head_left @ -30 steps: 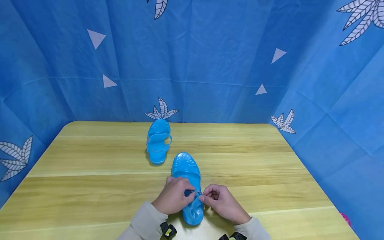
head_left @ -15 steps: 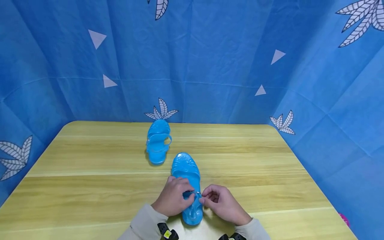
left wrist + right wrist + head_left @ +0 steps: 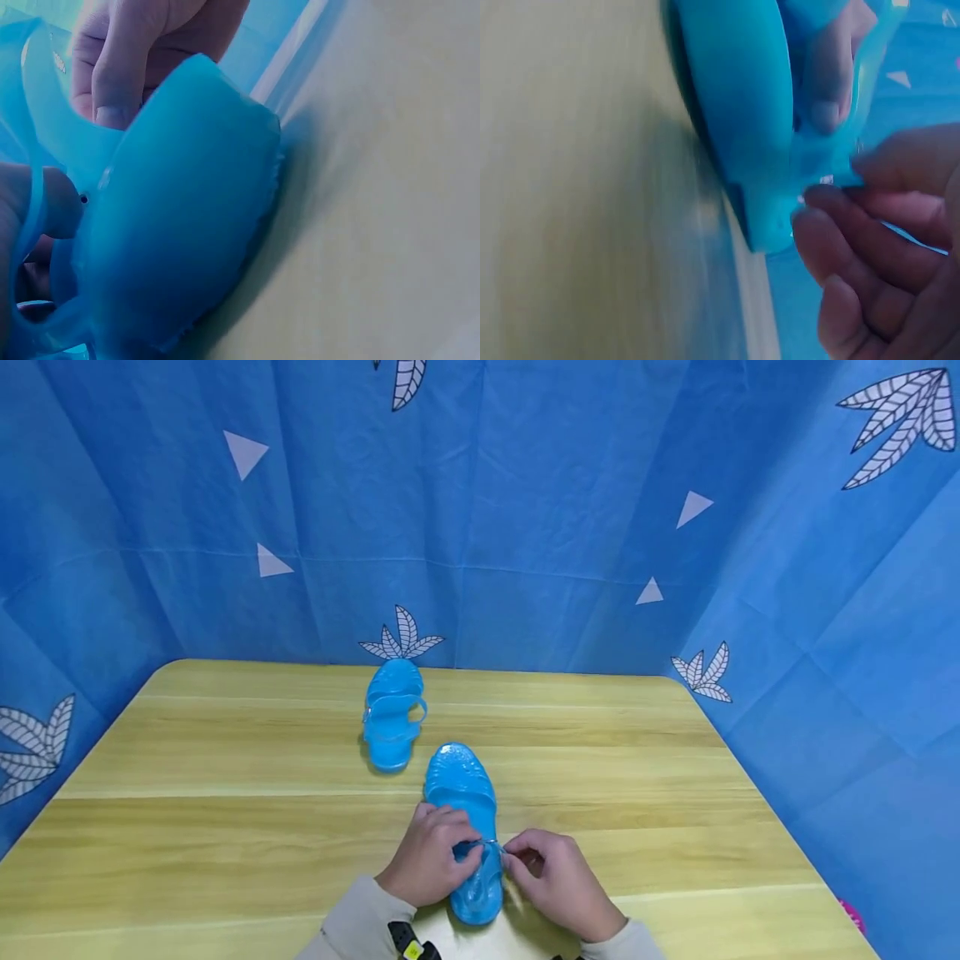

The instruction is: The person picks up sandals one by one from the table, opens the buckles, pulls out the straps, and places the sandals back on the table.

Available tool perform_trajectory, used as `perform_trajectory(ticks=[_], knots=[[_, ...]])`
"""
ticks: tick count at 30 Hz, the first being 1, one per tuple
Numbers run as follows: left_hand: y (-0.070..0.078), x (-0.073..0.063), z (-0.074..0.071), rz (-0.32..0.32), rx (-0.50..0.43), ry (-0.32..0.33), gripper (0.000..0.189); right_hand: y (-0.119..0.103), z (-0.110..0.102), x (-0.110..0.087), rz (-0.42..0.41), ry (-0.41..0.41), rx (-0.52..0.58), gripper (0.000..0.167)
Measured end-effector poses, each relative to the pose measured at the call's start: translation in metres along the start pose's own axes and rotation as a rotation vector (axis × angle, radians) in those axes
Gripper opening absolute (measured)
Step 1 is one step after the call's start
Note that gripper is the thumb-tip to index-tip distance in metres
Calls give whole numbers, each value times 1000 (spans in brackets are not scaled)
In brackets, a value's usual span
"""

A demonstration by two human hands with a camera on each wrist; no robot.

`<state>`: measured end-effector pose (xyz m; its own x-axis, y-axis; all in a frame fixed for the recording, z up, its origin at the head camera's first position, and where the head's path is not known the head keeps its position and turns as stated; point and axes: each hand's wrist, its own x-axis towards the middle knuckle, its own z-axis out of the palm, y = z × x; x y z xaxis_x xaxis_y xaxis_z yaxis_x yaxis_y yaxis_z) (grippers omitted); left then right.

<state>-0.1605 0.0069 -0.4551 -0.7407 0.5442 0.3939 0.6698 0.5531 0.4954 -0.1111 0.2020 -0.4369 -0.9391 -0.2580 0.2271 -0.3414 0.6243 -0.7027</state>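
A shiny blue jelly sandal (image 3: 459, 777) lies on the table between my hands, toe pointing away from me. My left hand (image 3: 433, 853) reaches over its left side, with thumb and forefinger pinching the ankle strap near a small metal buckle (image 3: 491, 841). From the right, my right hand (image 3: 553, 878) pinches the strap's end beside that buckle. The right wrist view shows these curled right fingers (image 3: 832, 247) at the strap, partly hiding it. In the left wrist view the sandal's heel (image 3: 187, 202) fills the middle, resting on the table.
A second blue sandal (image 3: 390, 753) lies farther back and slightly left, near the rear edge of the wood-grain table (image 3: 240, 852). Blue patterned cloth (image 3: 555, 510) hangs behind and on both sides. Something pink (image 3: 852, 914) shows past the right edge.
The view has shifted slightly. Both hands stay at the strap and buckle, with only small finger movements; the far sandal lies as before.
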Motion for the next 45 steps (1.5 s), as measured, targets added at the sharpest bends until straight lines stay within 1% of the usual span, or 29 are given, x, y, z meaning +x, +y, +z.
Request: perform_trajectory(ticks=[3,7,11,17,25,30,35,41,45], knots=[[0,-1,0,4,8,-3,9,-3,3,-1,-64,68,-115,4],[1,0,-1,19,23,2,11,-6,5,-1,-113,121,-174,7],[2,1,-3,32,33,-1,12,-6,6,0,-139,147,-185,10],[2,1,-4,26,43,-21,13,-6,8,1,-153,172,-192,14],[3,0,-3,42,61,-27,13,-6,9,2,-188,221,-239,15],[3,-1,-4,48,61,-35,13,-7,9,3,-195,226,-247,16],[1,-1,-3,77,62,-19,12,-8,10,4,-200,235,-255,15],[0,-1,-4,97,46,-21,13,-8,12,6,-239,268,-309,16],[0,-1,-5,112,44,-15,14,-9,13,8,-265,274,-357,16]])
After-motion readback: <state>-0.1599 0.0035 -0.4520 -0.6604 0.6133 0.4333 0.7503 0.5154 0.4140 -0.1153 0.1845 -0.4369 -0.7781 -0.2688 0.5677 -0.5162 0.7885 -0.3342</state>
